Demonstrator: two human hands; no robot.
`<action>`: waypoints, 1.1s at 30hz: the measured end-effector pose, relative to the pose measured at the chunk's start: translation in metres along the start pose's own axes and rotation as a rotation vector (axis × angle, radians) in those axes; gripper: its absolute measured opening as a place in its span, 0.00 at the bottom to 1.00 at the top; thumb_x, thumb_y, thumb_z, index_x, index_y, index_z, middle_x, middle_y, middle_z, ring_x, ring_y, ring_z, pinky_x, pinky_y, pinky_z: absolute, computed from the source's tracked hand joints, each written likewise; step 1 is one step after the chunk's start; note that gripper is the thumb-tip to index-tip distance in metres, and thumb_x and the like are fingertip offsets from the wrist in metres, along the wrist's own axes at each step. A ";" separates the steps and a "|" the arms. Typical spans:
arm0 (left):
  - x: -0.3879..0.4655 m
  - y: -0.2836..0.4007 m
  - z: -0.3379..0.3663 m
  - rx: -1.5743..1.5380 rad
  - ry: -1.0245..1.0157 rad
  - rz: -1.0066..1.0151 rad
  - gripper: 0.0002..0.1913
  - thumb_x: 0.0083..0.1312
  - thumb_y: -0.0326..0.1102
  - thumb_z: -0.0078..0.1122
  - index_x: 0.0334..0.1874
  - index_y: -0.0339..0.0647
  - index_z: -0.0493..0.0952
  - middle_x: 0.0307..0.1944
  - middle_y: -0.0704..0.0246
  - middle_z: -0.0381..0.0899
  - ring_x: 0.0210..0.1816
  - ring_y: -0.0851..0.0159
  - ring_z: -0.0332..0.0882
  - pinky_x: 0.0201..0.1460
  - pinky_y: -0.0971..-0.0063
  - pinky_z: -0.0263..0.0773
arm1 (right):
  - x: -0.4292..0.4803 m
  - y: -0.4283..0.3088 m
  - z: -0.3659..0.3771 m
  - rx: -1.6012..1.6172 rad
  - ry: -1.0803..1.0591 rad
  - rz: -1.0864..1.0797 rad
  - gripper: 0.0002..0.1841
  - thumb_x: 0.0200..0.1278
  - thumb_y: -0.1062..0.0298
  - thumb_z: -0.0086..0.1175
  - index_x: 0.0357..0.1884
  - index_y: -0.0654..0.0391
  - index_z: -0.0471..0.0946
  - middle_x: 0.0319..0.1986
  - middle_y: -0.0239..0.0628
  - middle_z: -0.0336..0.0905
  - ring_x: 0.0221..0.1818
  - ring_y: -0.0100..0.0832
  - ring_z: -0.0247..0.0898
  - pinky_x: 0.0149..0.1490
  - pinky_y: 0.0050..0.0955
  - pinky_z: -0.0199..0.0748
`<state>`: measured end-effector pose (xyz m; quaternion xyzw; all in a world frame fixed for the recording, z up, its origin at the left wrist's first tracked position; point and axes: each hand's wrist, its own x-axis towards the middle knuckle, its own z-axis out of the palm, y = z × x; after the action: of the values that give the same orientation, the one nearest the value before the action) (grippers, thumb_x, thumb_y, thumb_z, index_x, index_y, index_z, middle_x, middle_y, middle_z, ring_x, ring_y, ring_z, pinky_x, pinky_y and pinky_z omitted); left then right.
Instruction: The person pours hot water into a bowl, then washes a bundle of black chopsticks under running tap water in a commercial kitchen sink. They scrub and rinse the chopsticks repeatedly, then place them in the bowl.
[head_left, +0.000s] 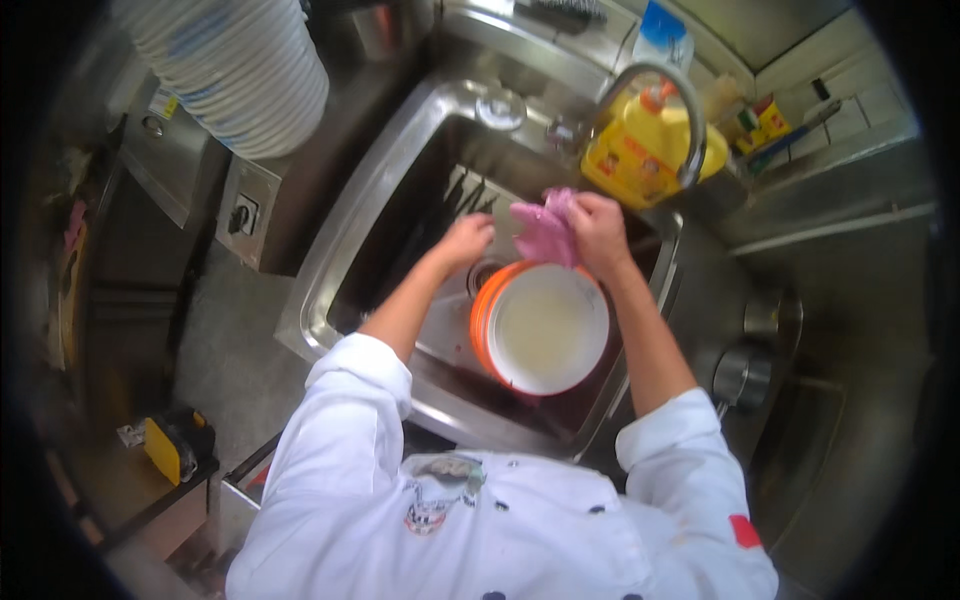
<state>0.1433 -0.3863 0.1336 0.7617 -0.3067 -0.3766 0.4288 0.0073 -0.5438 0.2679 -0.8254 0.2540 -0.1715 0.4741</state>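
Above the stainless steel sink, my right hand grips a bunched pink cloth. Just below the cloth, a stack of round orange containers stands in the sink; the top one has a white inside with pale, cloudy liquid. My left hand hovers over the sink, left of the cloth and apart from it, its fingers curled; whether it holds anything small cannot be told. Dark, slender utensils lie in the sink beyond my left hand. Part of the drain shows beside the containers.
A curved faucet arches before yellow detergent bottles behind the sink. A tall stack of white dishes stands at the upper left. A metal pot sits to the right. A yellow and black object lies at the lower left.
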 end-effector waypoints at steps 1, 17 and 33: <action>0.002 -0.016 0.005 -0.296 -0.027 -0.078 0.21 0.61 0.28 0.51 0.58 0.31 0.71 0.53 0.58 0.77 0.56 0.61 0.74 0.59 0.72 0.67 | -0.001 0.008 0.000 0.163 0.006 0.055 0.11 0.60 0.68 0.53 0.30 0.68 0.79 0.18 0.35 0.76 0.23 0.23 0.67 0.31 0.26 0.66; -0.049 -0.006 0.035 -0.371 -0.246 -0.629 0.34 0.67 0.66 0.33 0.64 0.47 0.67 0.63 0.55 0.66 0.59 0.42 0.66 0.58 0.36 0.57 | -0.184 0.042 -0.190 -0.566 0.234 0.231 0.13 0.61 0.68 0.53 0.39 0.68 0.78 0.30 0.42 0.80 0.34 0.32 0.75 0.41 0.29 0.71; -0.093 -0.022 0.035 -0.457 -0.849 -0.792 0.54 0.55 0.81 0.14 0.61 0.39 0.69 0.53 0.47 0.73 0.50 0.46 0.75 0.51 0.53 0.71 | -0.183 0.019 -0.094 -0.520 -0.033 0.111 0.12 0.59 0.79 0.52 0.45 0.69 0.75 0.34 0.42 0.77 0.34 0.29 0.75 0.43 0.24 0.72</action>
<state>0.0685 -0.3180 0.1306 0.4905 -0.0564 -0.8330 0.2497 -0.1952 -0.5105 0.2902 -0.9070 0.3266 -0.0606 0.2587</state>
